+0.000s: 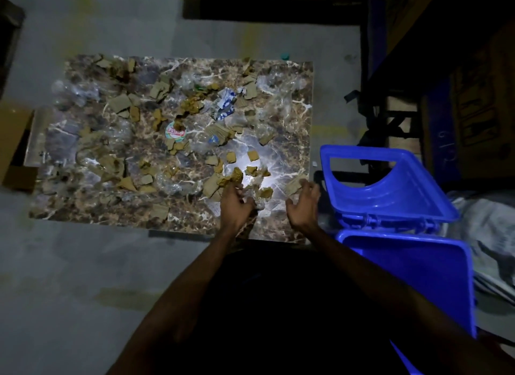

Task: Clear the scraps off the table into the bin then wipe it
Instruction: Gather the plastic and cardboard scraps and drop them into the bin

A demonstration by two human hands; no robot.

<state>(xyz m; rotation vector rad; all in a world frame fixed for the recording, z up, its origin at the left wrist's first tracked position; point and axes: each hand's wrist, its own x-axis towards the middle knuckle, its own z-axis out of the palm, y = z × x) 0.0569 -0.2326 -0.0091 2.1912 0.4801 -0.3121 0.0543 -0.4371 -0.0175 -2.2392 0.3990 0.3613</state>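
Note:
Torn brown cardboard scraps and crumpled clear plastic lie scattered over the marble-patterned table. At the table's near right corner, my left hand has its fingers curled round a clump of cardboard scraps and some plastic. My right hand curls over a flat cardboard scrap at the table's right edge. The blue bin stands just right of the table, with its lid swung open and upright.
A round red-and-white label and a blue-and-white wrapper lie mid-table. A cardboard box sits on the floor at the left. Dark shelving and boxes stand behind the bin. The room is dim.

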